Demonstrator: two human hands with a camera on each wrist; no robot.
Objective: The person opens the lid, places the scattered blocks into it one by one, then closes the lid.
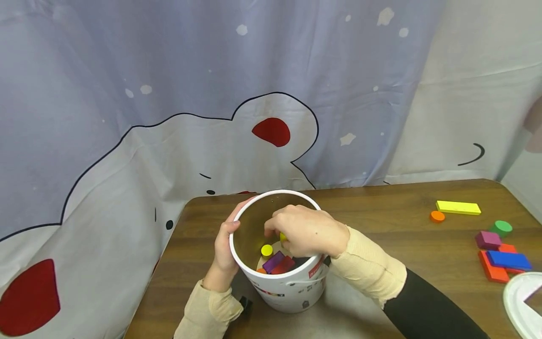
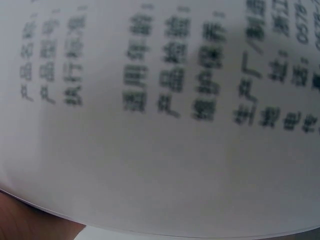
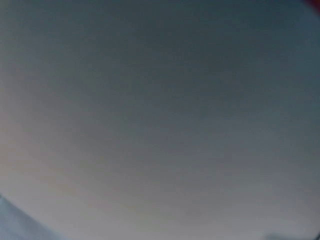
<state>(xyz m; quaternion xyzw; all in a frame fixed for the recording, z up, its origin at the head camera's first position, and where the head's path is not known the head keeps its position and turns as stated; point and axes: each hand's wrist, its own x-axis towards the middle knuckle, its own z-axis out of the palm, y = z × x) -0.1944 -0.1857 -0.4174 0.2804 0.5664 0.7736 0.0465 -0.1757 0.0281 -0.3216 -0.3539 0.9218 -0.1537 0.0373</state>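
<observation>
A white bucket (image 1: pixel 292 301) stands tilted on the table between the two hands. My left hand (image 1: pixel 224 247) grips its left side, thumb at the rim and fingers on the outside wall. Printed text on the bucket's wall (image 2: pixel 165 165) fills the left wrist view. My right hand (image 1: pixel 311 230) reaches inside over the right rim, fingers bent down around a yellow block (image 1: pixel 283 237) that they partly hide. Below, in the bucket, lie a yellow cylinder (image 1: pixel 267 250), a purple block (image 1: pixel 273 262) and a red block (image 1: pixel 283 266). The right wrist view is a grey blur.
On the wooden table (image 1: pixel 381 226) at right lie a long yellow block (image 1: pixel 458 207), an orange disc (image 1: pixel 437 216), a green cylinder (image 1: pixel 502 228), a purple block (image 1: pixel 488 240) and a blue block (image 1: pixel 508 260) over red ones. A white lid-like ring (image 1: pixel 514 301) sits at the right edge.
</observation>
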